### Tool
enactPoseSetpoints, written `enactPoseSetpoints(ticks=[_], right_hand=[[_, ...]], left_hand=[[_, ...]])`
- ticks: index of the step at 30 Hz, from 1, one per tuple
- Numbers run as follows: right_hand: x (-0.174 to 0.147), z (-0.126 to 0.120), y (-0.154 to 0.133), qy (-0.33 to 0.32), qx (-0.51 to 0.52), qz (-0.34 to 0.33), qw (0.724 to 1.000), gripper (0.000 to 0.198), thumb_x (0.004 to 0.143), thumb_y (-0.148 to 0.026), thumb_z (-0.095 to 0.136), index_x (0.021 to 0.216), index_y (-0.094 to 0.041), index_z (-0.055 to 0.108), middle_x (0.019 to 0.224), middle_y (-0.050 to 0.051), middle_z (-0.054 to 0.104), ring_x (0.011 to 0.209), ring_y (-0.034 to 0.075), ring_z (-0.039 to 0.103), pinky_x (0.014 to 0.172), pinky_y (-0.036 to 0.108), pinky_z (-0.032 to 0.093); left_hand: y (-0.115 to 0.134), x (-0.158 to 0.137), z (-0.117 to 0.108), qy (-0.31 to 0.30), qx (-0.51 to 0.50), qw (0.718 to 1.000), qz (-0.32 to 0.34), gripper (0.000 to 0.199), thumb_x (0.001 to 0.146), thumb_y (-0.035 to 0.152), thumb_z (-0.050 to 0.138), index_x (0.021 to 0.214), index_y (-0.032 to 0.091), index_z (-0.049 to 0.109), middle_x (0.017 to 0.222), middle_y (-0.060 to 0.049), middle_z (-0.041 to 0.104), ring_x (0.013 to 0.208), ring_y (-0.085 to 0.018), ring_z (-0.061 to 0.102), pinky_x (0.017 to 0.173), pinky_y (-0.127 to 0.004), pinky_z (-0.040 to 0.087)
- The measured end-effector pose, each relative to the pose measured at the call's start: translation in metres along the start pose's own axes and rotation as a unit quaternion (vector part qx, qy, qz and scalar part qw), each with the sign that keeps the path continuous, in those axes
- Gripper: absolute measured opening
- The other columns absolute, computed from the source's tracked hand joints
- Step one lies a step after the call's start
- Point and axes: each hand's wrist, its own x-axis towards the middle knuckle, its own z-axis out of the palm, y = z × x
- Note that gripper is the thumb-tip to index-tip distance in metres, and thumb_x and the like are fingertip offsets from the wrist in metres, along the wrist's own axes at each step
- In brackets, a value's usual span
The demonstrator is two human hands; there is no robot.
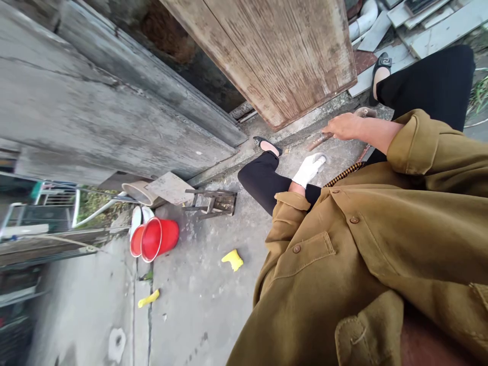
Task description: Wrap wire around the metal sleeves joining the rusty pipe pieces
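My right hand (342, 126), bare, is wrapped around a brown stick-like tool (317, 141). One end sticks out toward my left hand. Past the wrist shows a thicker, curved brown part (366, 112), seemingly of the same tool; its exact kind is unclear. A white knitted glove covers my left hand (308, 171), which is low over the concrete between my legs. Its fingers are drawn together at a small, pale greyish spot, and I cannot make out what they hold. A black-and-yellow striped cord (343, 174) lies beside it, partly hidden by my shirt.
A weathered wooden panel (282, 56) stands ahead, beside a grey slab wall (114, 112). To the left are a small wooden stool (213, 203), red buckets (168, 234), and yellow pieces (233, 260) on the concrete. Stacked tiles (438, 30) lie at the upper right.
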Motion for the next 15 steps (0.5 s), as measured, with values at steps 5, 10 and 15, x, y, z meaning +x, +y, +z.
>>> enactPoseSetpoints(ticks=[5,10,15], right_hand=[[-0.004,-0.002,-0.001,-0.055,-0.011,-0.022,0.998,0.031,0.086,-0.014,0.072,0.112,-0.024,0.085,0.111,0.011,0.079,0.114,0.029,0.069,0.092,0.04,0.047],[-0.008,-0.006,0.004,-0.16,0.015,-0.119,0.98,0.051,0.081,-0.009,0.072,0.128,-0.025,0.081,0.102,0.005,0.08,0.098,0.024,0.07,0.087,0.035,0.047],[-0.015,-0.016,0.004,-0.153,0.129,-0.16,0.967,0.061,0.083,-0.022,0.075,0.143,-0.027,0.073,0.125,0.001,0.078,0.109,0.023,0.07,0.096,0.033,0.048]], left_hand=[[-0.007,0.005,-0.011,0.085,0.064,0.994,0.022,0.021,0.1,0.027,0.058,0.084,0.015,0.066,0.081,-0.004,0.068,0.072,-0.014,0.058,0.072,-0.025,0.05],[-0.009,0.008,-0.019,0.116,0.119,0.986,0.015,0.014,0.097,0.022,0.062,0.094,0.014,0.073,0.104,-0.01,0.078,0.098,-0.021,0.069,0.095,-0.031,0.054],[-0.013,0.009,-0.017,0.102,0.066,0.992,0.022,0.02,0.099,0.031,0.062,0.095,0.015,0.072,0.096,-0.009,0.076,0.092,-0.02,0.069,0.089,-0.029,0.054]])
